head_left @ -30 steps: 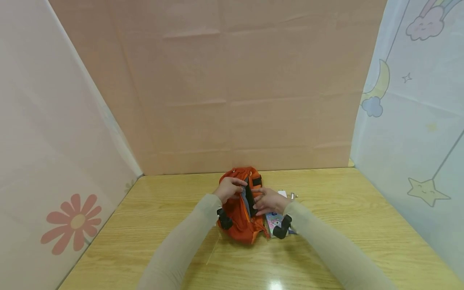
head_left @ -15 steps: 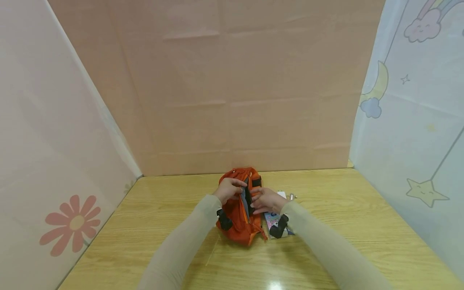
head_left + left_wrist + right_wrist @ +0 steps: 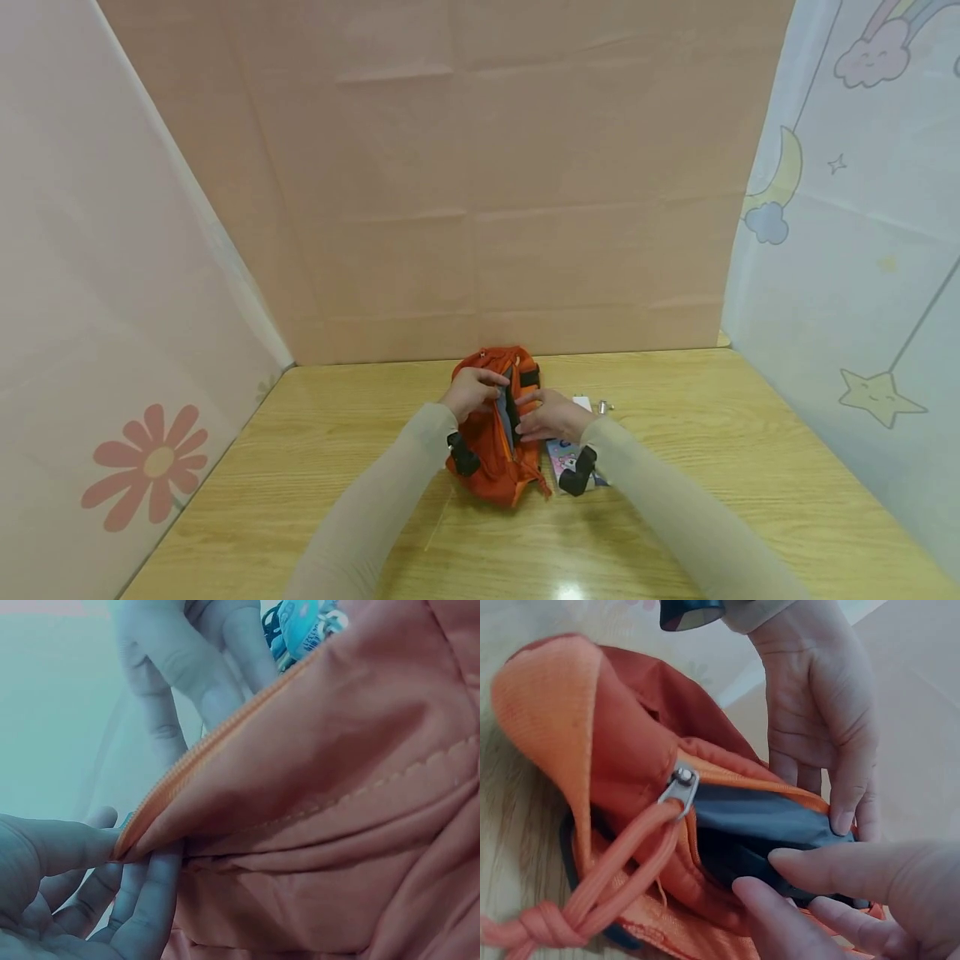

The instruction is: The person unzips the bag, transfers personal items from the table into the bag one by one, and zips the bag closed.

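Note:
An orange-red backpack (image 3: pixel 487 487) lies on the table with its zipped pocket parted, showing a grey lining (image 3: pixel 750 814) and a dark inside. At the pocket's left edge my left hand (image 3: pixel 471 393) pinches the fabric beside the orange zipper (image 3: pixel 199 757). My right hand (image 3: pixel 551 417) is at the opposite side of the opening, its fingers spread and fairly straight. In the right wrist view its fingertips (image 3: pixel 795 866) reach over the opening. Anything deeper in the pocket is too dark to tell. A metal zipper pull (image 3: pixel 679 787) carries a knotted orange cord (image 3: pixel 622 862).
Beside the bag, partly under my right wrist, lies a flat packet with cartoon print (image 3: pixel 558 458). Beyond that hand are a small white block (image 3: pixel 582 402) and a small shiny metal piece (image 3: pixel 603 407). Hung sheets (image 3: pixel 480 208) stand behind the wooden table (image 3: pixel 360 433) and at both sides.
My right hand has shifted slightly left, and the dark strip in the opening looks narrower. The left hand keeps its hold on the pocket edge.

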A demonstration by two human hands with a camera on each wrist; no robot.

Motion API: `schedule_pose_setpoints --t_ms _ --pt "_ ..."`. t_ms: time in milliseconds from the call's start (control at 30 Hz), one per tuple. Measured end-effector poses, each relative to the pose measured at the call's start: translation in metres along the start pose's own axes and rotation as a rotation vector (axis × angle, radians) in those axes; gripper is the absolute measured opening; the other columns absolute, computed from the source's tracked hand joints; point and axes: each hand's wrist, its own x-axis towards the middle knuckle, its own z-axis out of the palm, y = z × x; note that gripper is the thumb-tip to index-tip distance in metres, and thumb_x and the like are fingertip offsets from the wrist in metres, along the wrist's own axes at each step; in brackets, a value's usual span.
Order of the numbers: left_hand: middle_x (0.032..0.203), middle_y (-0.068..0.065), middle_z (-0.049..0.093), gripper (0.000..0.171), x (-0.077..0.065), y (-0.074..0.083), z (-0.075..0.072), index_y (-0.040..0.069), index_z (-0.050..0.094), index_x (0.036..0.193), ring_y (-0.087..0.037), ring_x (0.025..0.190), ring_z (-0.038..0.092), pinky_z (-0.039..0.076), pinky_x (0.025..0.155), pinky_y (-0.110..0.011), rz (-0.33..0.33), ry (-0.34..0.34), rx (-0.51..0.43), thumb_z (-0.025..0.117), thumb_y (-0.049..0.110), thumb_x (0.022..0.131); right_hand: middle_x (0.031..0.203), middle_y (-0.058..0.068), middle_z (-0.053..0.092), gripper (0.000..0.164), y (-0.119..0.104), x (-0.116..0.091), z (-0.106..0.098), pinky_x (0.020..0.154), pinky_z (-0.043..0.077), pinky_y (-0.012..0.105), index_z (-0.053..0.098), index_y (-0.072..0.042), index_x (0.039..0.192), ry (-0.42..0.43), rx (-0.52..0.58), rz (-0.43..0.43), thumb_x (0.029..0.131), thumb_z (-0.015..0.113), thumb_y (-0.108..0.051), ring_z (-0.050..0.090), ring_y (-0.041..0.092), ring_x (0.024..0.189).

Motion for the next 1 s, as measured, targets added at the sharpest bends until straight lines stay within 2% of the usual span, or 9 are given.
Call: schedule_pose_setpoints --t_ms 267,500,700,867,1000 --pt "0.112 -0.011 0.062 0.027 0.0002 0.0023 0.0008 0.002 0.07 0.115 -0.017 0.084 0.062 0.056 0.076 -0.038 -0.012 0.014 0.0 0.056 -0.004 0.093 0.098 0.019 0.056 0.053 0.001 0.0027 -0.0013 0.075 0.057 0.036 0.042 0.006 0.137 0.003 0.014 -0.023 0.087 0.057 0.01 0.065 0.022 0.077" --pt "0.105 -0.011 0.063 0.026 -0.0009 0.0031 0.0017 0.002 0.07 0.114 -0.016 0.081 0.061 0.056 0.073 -0.035 -0.007 0.006 -0.011 0.056 -0.005 0.092 0.1 0.019 0.054 0.052 0.0028 0.0048 -0.0022 0.078 0.056 0.037 0.041 0.006 0.139 0.019 0.054 -0.01 0.088 0.055 0.01 0.063 0.023 0.081" --pt "0.11 -0.011 0.063 0.028 -0.0002 0.003 0.0018 0.001 0.068 0.117 -0.016 0.081 0.062 0.056 0.073 -0.034 -0.001 -0.008 -0.017 0.055 -0.004 0.093 0.095 0.016 0.053 0.053 0.0034 0.0057 -0.0015 0.079 0.056 0.036 0.039 0.006 0.139 0.026 0.112 -0.012 0.088 0.053 0.011 0.062 0.02 0.077" --pt "0.107 -0.012 0.063 0.028 0.0005 0.0017 0.0022 0.001 0.069 0.116 -0.016 0.081 0.062 0.056 0.073 -0.034 -0.005 -0.005 -0.019 0.055 -0.005 0.093 0.096 0.016 0.053 0.053 0.0032 0.0062 -0.0011 0.08 0.056 0.036 0.039 0.007 0.139 0.019 0.107 -0.017 0.088 0.053 0.011 0.063 0.019 0.076" --pt "0.109 -0.015 0.062 0.028 -0.0021 0.0046 0.0031 -0.001 0.068 0.117 -0.022 0.086 0.063 0.056 0.076 -0.037 -0.008 0.006 -0.021 0.055 -0.006 0.092 0.1 0.018 0.054 0.053 0.0029 0.0059 -0.0008 0.082 0.055 0.038 0.039 0.007 0.14 0.011 0.103 -0.026 0.089 0.053 0.011 0.064 0.02 0.079"
